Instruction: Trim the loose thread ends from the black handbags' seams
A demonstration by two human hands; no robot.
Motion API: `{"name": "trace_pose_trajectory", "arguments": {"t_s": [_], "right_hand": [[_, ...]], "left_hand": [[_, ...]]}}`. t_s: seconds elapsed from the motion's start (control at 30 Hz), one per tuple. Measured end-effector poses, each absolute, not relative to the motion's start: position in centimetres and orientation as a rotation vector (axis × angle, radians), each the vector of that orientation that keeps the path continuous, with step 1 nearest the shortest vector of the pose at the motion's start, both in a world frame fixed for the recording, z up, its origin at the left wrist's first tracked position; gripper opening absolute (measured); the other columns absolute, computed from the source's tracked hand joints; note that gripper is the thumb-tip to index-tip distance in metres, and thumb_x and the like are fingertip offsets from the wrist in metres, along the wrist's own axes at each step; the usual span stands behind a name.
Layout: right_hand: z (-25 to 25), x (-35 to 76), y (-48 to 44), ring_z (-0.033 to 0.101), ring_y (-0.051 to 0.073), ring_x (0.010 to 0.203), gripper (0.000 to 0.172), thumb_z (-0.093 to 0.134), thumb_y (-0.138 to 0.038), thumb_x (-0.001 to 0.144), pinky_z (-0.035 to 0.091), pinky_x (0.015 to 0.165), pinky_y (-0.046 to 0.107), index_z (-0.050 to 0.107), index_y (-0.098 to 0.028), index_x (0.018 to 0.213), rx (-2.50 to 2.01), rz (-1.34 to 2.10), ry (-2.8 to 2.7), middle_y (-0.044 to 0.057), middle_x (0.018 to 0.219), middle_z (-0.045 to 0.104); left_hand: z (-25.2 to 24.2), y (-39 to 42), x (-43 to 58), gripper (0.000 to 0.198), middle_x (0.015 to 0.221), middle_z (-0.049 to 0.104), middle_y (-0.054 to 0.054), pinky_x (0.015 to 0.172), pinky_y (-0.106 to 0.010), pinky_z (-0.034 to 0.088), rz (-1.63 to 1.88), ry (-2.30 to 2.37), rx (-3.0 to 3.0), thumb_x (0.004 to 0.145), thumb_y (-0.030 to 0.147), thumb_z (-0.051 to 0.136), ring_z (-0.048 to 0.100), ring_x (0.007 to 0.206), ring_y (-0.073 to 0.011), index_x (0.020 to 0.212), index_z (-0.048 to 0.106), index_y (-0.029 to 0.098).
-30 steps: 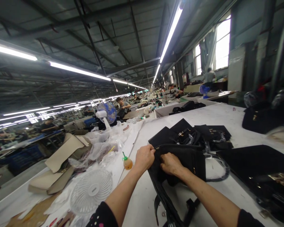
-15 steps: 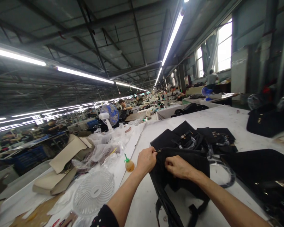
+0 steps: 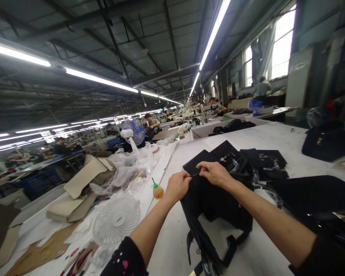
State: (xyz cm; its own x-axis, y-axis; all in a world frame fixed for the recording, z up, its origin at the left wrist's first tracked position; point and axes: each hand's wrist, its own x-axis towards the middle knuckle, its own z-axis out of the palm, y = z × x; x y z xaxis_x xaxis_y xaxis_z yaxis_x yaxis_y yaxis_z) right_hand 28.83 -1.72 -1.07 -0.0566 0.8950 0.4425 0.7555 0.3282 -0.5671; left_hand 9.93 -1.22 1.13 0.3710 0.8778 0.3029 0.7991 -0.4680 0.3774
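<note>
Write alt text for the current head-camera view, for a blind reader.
A person's left hand pinches the upper edge of a black bag on a white table, the right hand beside it. To the left are a green-topped bottle and a white fan grille; other black pieces lie beyond.

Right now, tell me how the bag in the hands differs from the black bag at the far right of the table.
The held bag has the left hand and right hand at its top edge; the far-right bag has no hand on it. The held bag is nearer the camera; the far-right bag sits farther off. Both are black with gold-coloured metal.
</note>
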Motion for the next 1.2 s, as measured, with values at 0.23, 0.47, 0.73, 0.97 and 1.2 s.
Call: {"name": "trace_pose_trajectory", "arguments": {"t_s": [0.23,0.47,0.73,0.97,1.2], "right_hand": [[-0.3,28.5,-1.7,0.062,0.014,0.078,0.037,0.059,-0.022,0.076,0.041,0.071,0.023,0.061,-0.027,0.113,-1.476,0.244,-1.931,-0.003,0.078,0.069],[0.2,28.3,-1.3,0.060,0.016,0.088,0.020,0.058,-0.030,0.078,0.039,0.074,0.023,0.070,-0.026,0.094,-1.423,0.186,-2.192,0.000,0.093,0.067],[0.2,27.0,-1.4,0.058,0.016,0.082,0.013,0.058,-0.031,0.078,0.035,0.067,0.025,0.067,-0.023,0.081,-1.513,-0.002,-2.150,0.001,0.088,0.066],[0.6,26.9,-1.7,0.061,0.018,0.087,0.018,0.056,-0.037,0.080,0.038,0.069,0.024,0.068,-0.027,0.089,-1.529,0.088,-2.214,0.000,0.090,0.069],[0.1,27.4,-0.8,0.061,0.017,0.097,0.022,0.054,-0.026,0.080,0.041,0.084,0.024,0.069,-0.025,0.096,-1.395,0.181,-2.232,0.001,0.099,0.070]], "left_hand": [[1.3,-1.0,9.7,0.018,0.074,0.066,-0.001,0.064,-0.025,0.037,0.679,1.484,2.445,0.080,0.029,0.052,0.055,0.071,-0.0151,0.079,0.067,0.021],[1.3,-1.2,9.3,0.021,0.080,0.068,-0.001,0.068,-0.024,0.038,0.659,1.469,2.483,0.080,0.029,0.051,0.057,0.075,-0.0159,0.085,0.070,0.021],[0.9,-1.2,9.0,0.021,0.080,0.069,-0.001,0.068,-0.024,0.038,0.699,1.432,2.513,0.080,0.029,0.051,0.058,0.076,-0.0157,0.084,0.070,0.022],[0.9,-0.3,8.6,0.032,0.075,0.067,-0.001,0.066,-0.025,0.039,0.652,1.368,2.465,0.085,0.035,0.041,0.058,0.073,-0.0159,0.083,0.069,0.020],[0.6,-0.5,6.8,0.053,0.074,0.064,-0.003,0.061,-0.025,0.041,0.655,1.401,2.155,0.085,0.056,0.033,0.056,0.066,-0.0150,0.089,0.066,0.015]]}}
